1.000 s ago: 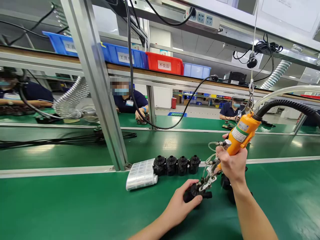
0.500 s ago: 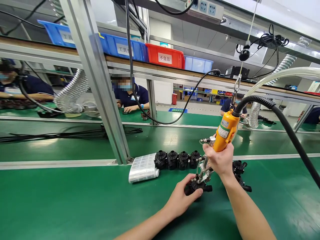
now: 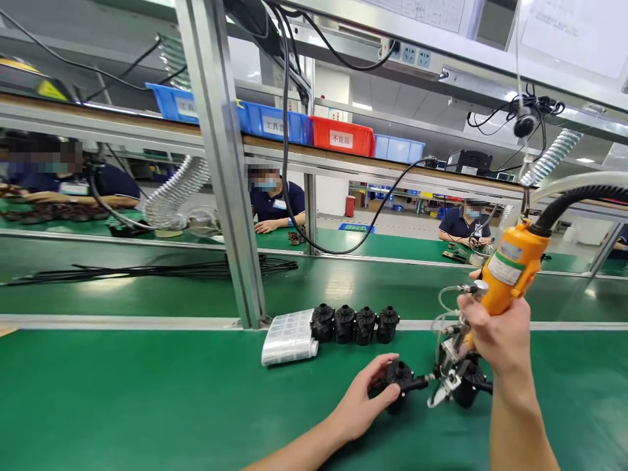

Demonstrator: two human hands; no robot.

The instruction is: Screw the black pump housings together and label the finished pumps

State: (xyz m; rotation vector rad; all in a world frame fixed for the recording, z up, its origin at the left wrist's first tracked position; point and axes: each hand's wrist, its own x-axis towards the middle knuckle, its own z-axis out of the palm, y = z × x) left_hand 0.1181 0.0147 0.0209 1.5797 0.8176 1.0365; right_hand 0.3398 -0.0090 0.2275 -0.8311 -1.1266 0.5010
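Observation:
My left hand is closed round a small black pump that stands upright on the green bench, its outlet pointing right. In my right hand is an orange electric screwdriver, held tilted and hanging from a hook. Its metal nose with thin clear hoses sits to the right of the held pump, clear of its top. Just behind that nose stands another black pump, partly covered by the tool and my right hand.
Several black pumps stand in a row at the back, beside a clear plastic roll. An aluminium post rises behind it. Blue and red bins line the shelf above. Co-workers sit across the bench.
My right hand has lifted the screwdriver off the pump and swung it to the right. My left hand stays on the same pump. The whole view has shifted a little.

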